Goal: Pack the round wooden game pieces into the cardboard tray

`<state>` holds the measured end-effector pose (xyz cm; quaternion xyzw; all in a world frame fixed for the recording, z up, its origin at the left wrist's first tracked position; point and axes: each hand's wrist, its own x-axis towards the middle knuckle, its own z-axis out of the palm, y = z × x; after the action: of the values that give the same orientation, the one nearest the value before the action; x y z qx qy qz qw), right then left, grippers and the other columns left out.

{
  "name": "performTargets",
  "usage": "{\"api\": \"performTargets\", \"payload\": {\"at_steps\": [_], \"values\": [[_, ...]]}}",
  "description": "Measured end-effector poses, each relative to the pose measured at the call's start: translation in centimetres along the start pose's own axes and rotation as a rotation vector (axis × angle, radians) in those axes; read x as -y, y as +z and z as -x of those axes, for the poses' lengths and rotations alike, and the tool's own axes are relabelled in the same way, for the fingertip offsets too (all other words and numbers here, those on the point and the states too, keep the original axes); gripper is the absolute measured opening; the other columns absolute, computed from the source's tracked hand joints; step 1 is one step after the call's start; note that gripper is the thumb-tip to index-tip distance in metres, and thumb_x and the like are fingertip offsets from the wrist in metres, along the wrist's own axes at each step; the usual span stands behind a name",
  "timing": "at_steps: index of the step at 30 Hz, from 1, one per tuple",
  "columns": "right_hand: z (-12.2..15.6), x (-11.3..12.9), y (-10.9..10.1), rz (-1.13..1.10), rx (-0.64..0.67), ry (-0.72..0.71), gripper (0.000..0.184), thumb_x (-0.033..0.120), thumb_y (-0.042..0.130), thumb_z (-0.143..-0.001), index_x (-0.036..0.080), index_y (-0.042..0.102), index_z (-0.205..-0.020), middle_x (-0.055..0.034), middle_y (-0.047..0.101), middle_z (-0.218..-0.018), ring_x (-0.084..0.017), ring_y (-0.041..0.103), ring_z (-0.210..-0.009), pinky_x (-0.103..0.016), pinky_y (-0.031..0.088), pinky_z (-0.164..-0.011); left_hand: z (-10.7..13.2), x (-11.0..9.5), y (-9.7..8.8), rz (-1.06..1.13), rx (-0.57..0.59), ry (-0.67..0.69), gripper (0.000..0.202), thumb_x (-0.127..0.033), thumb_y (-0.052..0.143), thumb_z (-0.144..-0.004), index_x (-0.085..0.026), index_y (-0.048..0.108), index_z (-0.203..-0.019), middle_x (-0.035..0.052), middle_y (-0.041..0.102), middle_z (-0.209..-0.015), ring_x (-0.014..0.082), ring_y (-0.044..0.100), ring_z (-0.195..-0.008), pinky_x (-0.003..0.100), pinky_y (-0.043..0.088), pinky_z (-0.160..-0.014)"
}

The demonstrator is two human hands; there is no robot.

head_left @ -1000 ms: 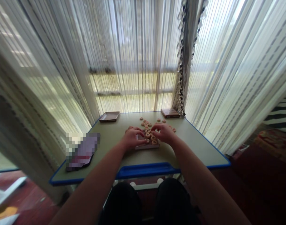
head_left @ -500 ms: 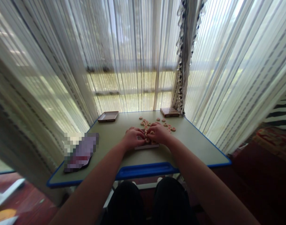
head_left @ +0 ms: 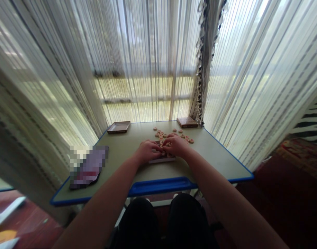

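A shallow box [head_left: 162,160] lies on the table in front of me, with several round, pale game pieces [head_left: 169,155] in it. The marks on them look reddish but are too small to read. Over the box's left side my left hand [head_left: 148,151] bends its fingers onto a piece near the middle. From the right, my right hand [head_left: 175,145] reaches in with curled fingers closed at a piece beside the left fingertips. Both hands partly cover the box and its pieces. Beyond them, more loose round pieces [head_left: 161,132] are scattered on the tabletop.
The pale table [head_left: 122,152] has a blue rim and a blue front groove [head_left: 162,185]. An open tray-like lid [head_left: 119,127] sits at the back left, a flat box [head_left: 187,122] at the back right. A blurred purple item [head_left: 89,167] lies left. Curtains hang behind.
The view has shifted slightly. My left fingers have moved a little closer to the right fingertips over the box; the loose pieces lie as before.
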<state>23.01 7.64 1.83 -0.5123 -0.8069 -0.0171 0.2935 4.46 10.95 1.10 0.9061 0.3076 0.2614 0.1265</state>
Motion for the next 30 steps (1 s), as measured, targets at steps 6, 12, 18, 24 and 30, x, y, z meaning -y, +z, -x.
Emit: {"api": "performTargets", "payload": {"at_steps": [6, 12, 18, 24, 30], "values": [[0.0, 0.3, -0.3, 0.001, 0.005, 0.024, 0.015, 0.031, 0.06, -0.072, 0.022, 0.07, -0.078, -0.0042, 0.061, -0.085, -0.018, 0.052, -0.085, -0.028, 0.038, -0.077, 0.0, -0.5, -0.2, 0.004, 0.015, -0.001, 0.023, -0.04, 0.064, -0.066, -0.025, 0.072, -0.082, 0.0017, 0.066, -0.078, 0.0163, 0.057, -0.075, 0.028, 0.043, -0.075], [0.0, 0.2, -0.7, 0.011, -0.059, 0.11, 0.017, 0.026, 0.056, -0.072, 0.021, 0.069, -0.083, -0.0048, 0.061, -0.085, -0.017, 0.052, -0.085, -0.028, 0.038, -0.08, 0.0, -0.8, -0.3, 0.026, 0.034, -0.063, 0.021, -0.039, 0.064, -0.066, -0.023, 0.071, -0.077, 0.0007, 0.068, -0.075, 0.0157, 0.059, -0.072, 0.026, 0.043, -0.07], [0.1, 0.1, -0.8, 0.007, -0.098, 0.104, 0.016, 0.028, 0.057, -0.071, 0.021, 0.068, -0.08, -0.0045, 0.06, -0.083, -0.017, 0.051, -0.082, -0.028, 0.038, -0.077, 0.1, -0.8, -0.3, 0.015, 0.031, -0.05, 0.023, -0.04, 0.063, -0.067, -0.021, 0.072, -0.076, 0.0018, 0.067, -0.071, 0.015, 0.057, -0.067, 0.026, 0.042, -0.067], [0.0, 0.1, -1.2, -0.011, -0.205, 0.076, 0.014, 0.024, 0.056, -0.071, 0.019, 0.068, -0.076, -0.0039, 0.06, -0.078, -0.017, 0.05, -0.079, -0.03, 0.036, -0.081, 0.1, -1.0, -0.4, -0.002, 0.031, -0.031, 0.018, -0.035, 0.062, -0.068, -0.021, 0.072, -0.075, 0.0015, 0.066, -0.072, 0.014, 0.056, -0.067, 0.025, 0.042, -0.066], [0.0, 0.0, -1.6, -0.013, -0.288, 0.119, 0.015, 0.025, 0.054, -0.072, 0.019, 0.068, -0.071, -0.0034, 0.062, -0.077, -0.017, 0.049, -0.077, -0.031, 0.036, -0.08, 0.1, -1.1, -0.3, -0.031, 0.03, -0.04, 0.019, -0.037, 0.063, -0.068, -0.021, 0.071, -0.075, 0.0024, 0.067, -0.074, 0.0151, 0.057, -0.068, 0.026, 0.043, -0.067]]}}
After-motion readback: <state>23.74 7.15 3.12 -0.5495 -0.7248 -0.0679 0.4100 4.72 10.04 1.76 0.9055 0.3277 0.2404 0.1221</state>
